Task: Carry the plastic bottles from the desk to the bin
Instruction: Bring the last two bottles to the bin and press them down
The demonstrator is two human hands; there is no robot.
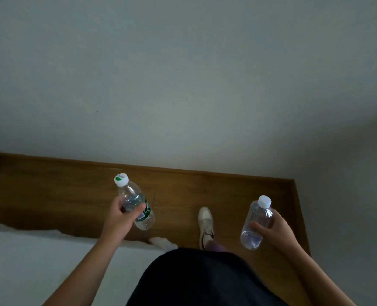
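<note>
My left hand grips a clear plastic bottle with a green label and a white cap, held tilted with the cap pointing up and left. My right hand holds a second clear plastic bottle with a white cap and no visible label, a little water at its bottom. Both bottles hang above a wooden floor. No bin and no desk is in view.
A plain grey-white wall fills the upper view and runs down the right side, meeting the floor in a corner at right. A white surface lies at lower left. My foot in a light shoe is on the floor.
</note>
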